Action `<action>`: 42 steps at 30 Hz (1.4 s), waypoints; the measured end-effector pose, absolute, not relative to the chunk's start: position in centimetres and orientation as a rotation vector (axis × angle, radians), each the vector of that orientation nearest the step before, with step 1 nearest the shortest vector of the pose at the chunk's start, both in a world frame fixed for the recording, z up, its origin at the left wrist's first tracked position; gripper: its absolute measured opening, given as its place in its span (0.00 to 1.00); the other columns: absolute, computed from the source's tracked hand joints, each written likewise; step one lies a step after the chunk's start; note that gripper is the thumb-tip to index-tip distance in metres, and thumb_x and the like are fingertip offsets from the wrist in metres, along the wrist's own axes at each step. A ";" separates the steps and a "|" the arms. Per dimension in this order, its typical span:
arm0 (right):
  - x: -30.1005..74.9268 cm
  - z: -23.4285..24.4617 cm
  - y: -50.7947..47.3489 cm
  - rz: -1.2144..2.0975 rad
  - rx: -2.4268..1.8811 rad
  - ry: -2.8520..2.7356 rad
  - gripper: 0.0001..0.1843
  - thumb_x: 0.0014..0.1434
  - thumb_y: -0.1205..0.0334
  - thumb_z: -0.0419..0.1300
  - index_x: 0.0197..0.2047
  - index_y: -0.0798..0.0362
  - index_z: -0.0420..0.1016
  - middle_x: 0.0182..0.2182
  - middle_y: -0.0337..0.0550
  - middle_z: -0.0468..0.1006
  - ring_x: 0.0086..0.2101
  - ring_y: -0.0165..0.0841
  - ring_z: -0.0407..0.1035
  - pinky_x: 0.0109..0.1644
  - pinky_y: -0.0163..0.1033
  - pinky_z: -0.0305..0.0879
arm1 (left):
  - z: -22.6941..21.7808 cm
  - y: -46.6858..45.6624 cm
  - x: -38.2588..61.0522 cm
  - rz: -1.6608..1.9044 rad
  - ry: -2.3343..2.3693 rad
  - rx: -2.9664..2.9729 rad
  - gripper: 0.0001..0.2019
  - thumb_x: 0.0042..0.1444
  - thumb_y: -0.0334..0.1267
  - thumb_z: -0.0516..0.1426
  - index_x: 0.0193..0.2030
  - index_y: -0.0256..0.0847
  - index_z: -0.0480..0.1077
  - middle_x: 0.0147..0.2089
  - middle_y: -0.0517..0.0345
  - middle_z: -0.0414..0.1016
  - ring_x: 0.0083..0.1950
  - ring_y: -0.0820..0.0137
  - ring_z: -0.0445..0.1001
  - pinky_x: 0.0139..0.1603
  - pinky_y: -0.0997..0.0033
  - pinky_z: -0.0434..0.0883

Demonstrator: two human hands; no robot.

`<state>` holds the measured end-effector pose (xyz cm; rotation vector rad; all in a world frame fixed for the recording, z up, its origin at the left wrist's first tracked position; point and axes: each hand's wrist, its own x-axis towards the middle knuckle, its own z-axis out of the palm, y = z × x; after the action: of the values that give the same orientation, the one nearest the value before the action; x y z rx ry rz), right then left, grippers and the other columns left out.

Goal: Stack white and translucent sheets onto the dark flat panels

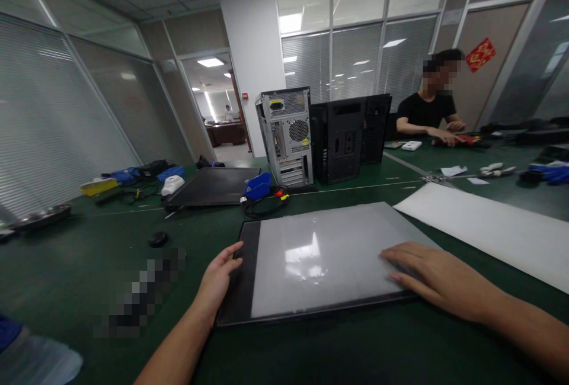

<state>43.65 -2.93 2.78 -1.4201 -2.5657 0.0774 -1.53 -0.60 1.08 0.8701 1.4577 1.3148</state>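
Observation:
A flat grey computer side panel [320,254] with a black strip on its left edge lies on the green table in front of me. My left hand [217,278] rests against the panel's left edge, fingers curled along it. My right hand [435,278] lies flat on the panel's right part, fingers stretched out and pointing left. Neither hand lifts the panel.
A silver computer tower [287,136] and two black towers [342,139] stand behind the panel. Another black panel [213,186], a blue tool [258,185] and black cables lie left of them. A white sheet [489,228] lies at right. A person in black sits at the far right.

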 end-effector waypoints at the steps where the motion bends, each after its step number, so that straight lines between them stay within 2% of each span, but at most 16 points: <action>1: 43.5 2.8 -3.1 0.121 -1.375 -2.594 0.25 0.63 0.46 0.49 0.61 0.41 0.65 0.57 0.39 0.69 0.55 0.38 0.65 0.59 0.50 0.63 | 1.2 -0.7 -1.5 1.314 1.476 0.884 0.20 0.50 0.27 0.58 0.50 0.43 0.75 0.51 0.52 0.78 0.50 0.63 0.77 0.51 0.64 0.71; 4: 43.2 2.7 -3.2 0.152 -1.315 -2.608 0.25 0.63 0.48 0.49 0.62 0.39 0.62 0.59 0.36 0.67 0.57 0.36 0.61 0.62 0.49 0.59 | 1.6 -0.8 -1.2 1.300 1.493 0.888 0.21 0.50 0.25 0.58 0.51 0.42 0.74 0.52 0.51 0.78 0.52 0.63 0.76 0.53 0.64 0.70; 10: 43.6 2.4 -2.9 0.149 -1.381 -2.553 0.23 0.62 0.47 0.51 0.58 0.42 0.69 0.57 0.41 0.68 0.57 0.40 0.62 0.60 0.55 0.60 | 2.3 -1.2 -0.6 1.263 1.459 0.820 0.21 0.54 0.24 0.54 0.54 0.42 0.70 0.58 0.52 0.73 0.52 0.66 0.75 0.51 0.68 0.71; 15: 43.3 2.9 -3.5 0.300 -1.249 -2.609 0.24 0.62 0.48 0.52 0.60 0.39 0.66 0.61 0.39 0.64 0.60 0.41 0.57 0.64 0.56 0.55 | 2.0 -0.9 -0.7 1.280 1.481 0.840 0.21 0.52 0.22 0.54 0.52 0.41 0.72 0.60 0.52 0.72 0.53 0.66 0.75 0.48 0.71 0.72; 21: 43.5 3.1 -3.7 0.380 -1.197 -2.578 0.26 0.62 0.49 0.52 0.62 0.39 0.63 0.60 0.40 0.65 0.60 0.40 0.58 0.64 0.54 0.56 | 2.0 -0.8 -0.7 1.280 1.498 0.872 0.21 0.52 0.21 0.53 0.52 0.40 0.73 0.60 0.51 0.72 0.52 0.67 0.75 0.50 0.72 0.71; 24: 44.2 2.6 -2.8 0.223 -1.282 -2.518 0.25 0.62 0.48 0.51 0.61 0.41 0.66 0.58 0.40 0.67 0.59 0.39 0.60 0.63 0.53 0.57 | 2.4 -1.2 -0.3 1.226 1.520 0.850 0.23 0.54 0.23 0.52 0.55 0.42 0.71 0.54 0.52 0.76 0.44 0.68 0.78 0.46 0.71 0.72; 28: 47.4 1.5 -0.3 -0.135 -1.605 -2.247 0.25 0.62 0.46 0.49 0.56 0.47 0.70 0.55 0.44 0.71 0.55 0.40 0.63 0.61 0.53 0.58 | 2.8 -1.5 0.1 1.176 1.549 0.847 0.24 0.55 0.24 0.51 0.58 0.44 0.69 0.48 0.54 0.79 0.33 0.72 0.78 0.39 0.73 0.73; 32: 53.4 0.3 1.9 -0.405 -1.925 -1.999 0.30 0.59 0.45 0.50 0.58 0.55 0.69 0.57 0.55 0.67 0.57 0.49 0.59 0.60 0.56 0.56 | 2.9 -1.4 0.0 1.177 1.566 0.838 0.24 0.54 0.23 0.52 0.57 0.44 0.70 0.48 0.55 0.79 0.30 0.73 0.77 0.32 0.76 0.72; 34: 56.1 -0.2 2.3 -0.419 -2.000 -1.941 0.31 0.58 0.47 0.51 0.57 0.60 0.70 0.57 0.62 0.66 0.57 0.55 0.59 0.57 0.59 0.58 | 2.7 -1.4 -0.2 1.173 1.567 0.838 0.24 0.54 0.24 0.52 0.57 0.44 0.69 0.47 0.55 0.79 0.29 0.73 0.76 0.31 0.75 0.72; 36: 58.0 -0.4 2.3 -0.370 -2.031 -1.933 0.30 0.59 0.48 0.49 0.53 0.63 0.72 0.53 0.66 0.69 0.52 0.57 0.64 0.52 0.58 0.63 | 2.5 -1.3 -0.3 1.184 1.536 0.844 0.24 0.54 0.24 0.53 0.57 0.43 0.69 0.48 0.54 0.79 0.28 0.73 0.76 0.34 0.74 0.73; 39: 58.8 -0.5 2.1 -0.277 -2.028 -1.971 0.30 0.62 0.45 0.45 0.48 0.60 0.76 0.47 0.62 0.75 0.45 0.51 0.71 0.45 0.51 0.67 | 2.2 -1.2 -0.6 1.232 1.499 0.852 0.24 0.52 0.22 0.53 0.55 0.42 0.71 0.53 0.53 0.77 0.32 0.73 0.77 0.39 0.73 0.73; 42: 58.0 -0.5 1.9 -0.243 -2.017 -1.990 0.30 0.61 0.42 0.46 0.46 0.56 0.77 0.44 0.58 0.77 0.40 0.46 0.73 0.39 0.46 0.68 | 2.1 -1.2 -0.7 1.248 1.505 0.853 0.25 0.49 0.20 0.53 0.52 0.42 0.73 0.56 0.53 0.75 0.38 0.70 0.78 0.41 0.72 0.73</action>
<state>57.99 1.89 -0.48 -2.0172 -1.9899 -0.2427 -0.66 -1.20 2.10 0.8531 1.5052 1.2482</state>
